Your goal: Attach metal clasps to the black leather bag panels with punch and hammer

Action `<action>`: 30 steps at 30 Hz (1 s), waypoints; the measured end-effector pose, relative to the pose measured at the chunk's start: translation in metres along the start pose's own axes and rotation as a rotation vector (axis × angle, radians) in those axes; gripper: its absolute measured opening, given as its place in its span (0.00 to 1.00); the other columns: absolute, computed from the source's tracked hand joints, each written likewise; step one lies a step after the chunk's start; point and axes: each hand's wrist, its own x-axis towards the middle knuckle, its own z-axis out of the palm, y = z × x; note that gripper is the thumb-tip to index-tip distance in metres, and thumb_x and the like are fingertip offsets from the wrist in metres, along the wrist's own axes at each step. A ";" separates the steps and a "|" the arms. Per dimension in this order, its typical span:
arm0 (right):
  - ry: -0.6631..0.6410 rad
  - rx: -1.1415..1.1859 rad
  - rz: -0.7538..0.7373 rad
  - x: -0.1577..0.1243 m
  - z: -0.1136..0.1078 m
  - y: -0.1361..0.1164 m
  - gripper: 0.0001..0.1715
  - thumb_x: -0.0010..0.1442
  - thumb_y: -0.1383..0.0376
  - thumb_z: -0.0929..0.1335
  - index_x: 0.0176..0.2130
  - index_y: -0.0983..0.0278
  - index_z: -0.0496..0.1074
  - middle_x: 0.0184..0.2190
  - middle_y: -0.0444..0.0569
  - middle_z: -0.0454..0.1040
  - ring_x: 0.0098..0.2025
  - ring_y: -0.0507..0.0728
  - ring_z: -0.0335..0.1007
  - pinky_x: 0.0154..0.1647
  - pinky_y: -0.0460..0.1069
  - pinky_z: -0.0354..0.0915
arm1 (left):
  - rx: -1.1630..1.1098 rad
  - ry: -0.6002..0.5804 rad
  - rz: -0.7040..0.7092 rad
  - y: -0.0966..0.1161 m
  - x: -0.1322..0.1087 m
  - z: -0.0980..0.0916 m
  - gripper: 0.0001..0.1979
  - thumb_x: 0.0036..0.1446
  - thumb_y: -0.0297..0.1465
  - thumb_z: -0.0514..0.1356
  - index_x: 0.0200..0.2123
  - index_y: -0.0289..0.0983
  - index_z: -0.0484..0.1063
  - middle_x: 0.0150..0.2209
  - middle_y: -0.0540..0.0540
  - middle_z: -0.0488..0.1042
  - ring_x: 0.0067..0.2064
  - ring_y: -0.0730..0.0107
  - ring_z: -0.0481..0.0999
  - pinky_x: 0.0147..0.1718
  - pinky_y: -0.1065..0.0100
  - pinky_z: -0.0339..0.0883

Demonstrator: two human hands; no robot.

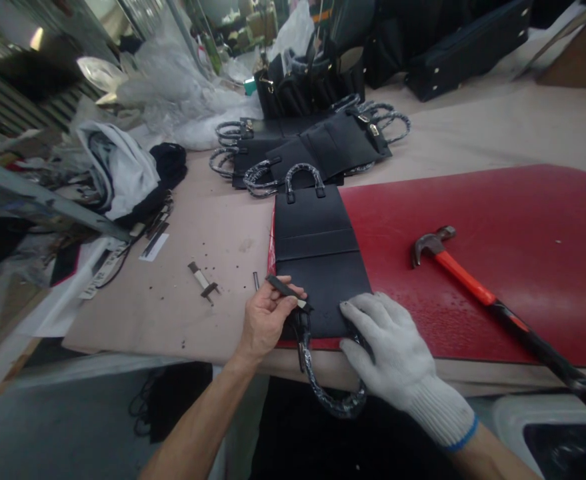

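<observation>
My bare left hand [265,320] grips a dark punch tool [283,287] wrapped with white tape. The tool slants over the near left handle end of a black bag panel [317,220]. A white knitted glove covers my right hand [393,350]. Its thumb and fingers close around the right end of the plastic-wrapped bag handle [335,405], with the fingertips on the panel. This handle hangs past the table's near edge. A matching far handle [305,168] lies at the panel's other end. What the punch's tip touches is hard to make out.
A claw hammer [465,277] lies on the red mat [483,207], right of the panel. Another two-pronged punch [203,283] rests on the beige table [133,310] to the left. Behind are stacked bag panels [327,148], black bags [293,93] and clear plastic [173,87].
</observation>
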 end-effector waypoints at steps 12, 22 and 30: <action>0.025 0.040 0.012 0.000 -0.001 -0.002 0.24 0.62 0.60 0.68 0.55 0.67 0.74 0.52 0.59 0.74 0.55 0.69 0.66 0.61 0.68 0.63 | 0.107 0.085 0.033 0.005 0.000 0.003 0.15 0.52 0.37 0.73 0.32 0.35 0.72 0.30 0.49 0.80 0.30 0.70 0.81 0.33 0.69 0.78; 0.025 0.059 0.015 0.000 -0.002 -0.003 0.23 0.62 0.61 0.69 0.54 0.68 0.74 0.51 0.58 0.74 0.55 0.69 0.65 0.61 0.67 0.63 | 0.098 0.006 0.021 0.005 0.007 0.010 0.16 0.58 0.35 0.68 0.46 0.35 0.72 0.41 0.42 0.83 0.44 0.61 0.85 0.47 0.62 0.79; 0.021 0.068 0.019 0.001 -0.001 -0.002 0.23 0.62 0.61 0.69 0.54 0.68 0.74 0.51 0.58 0.74 0.55 0.68 0.66 0.62 0.67 0.63 | 0.108 -0.123 0.032 0.002 0.005 -0.001 0.15 0.60 0.32 0.67 0.48 0.35 0.70 0.41 0.43 0.84 0.44 0.63 0.85 0.49 0.61 0.79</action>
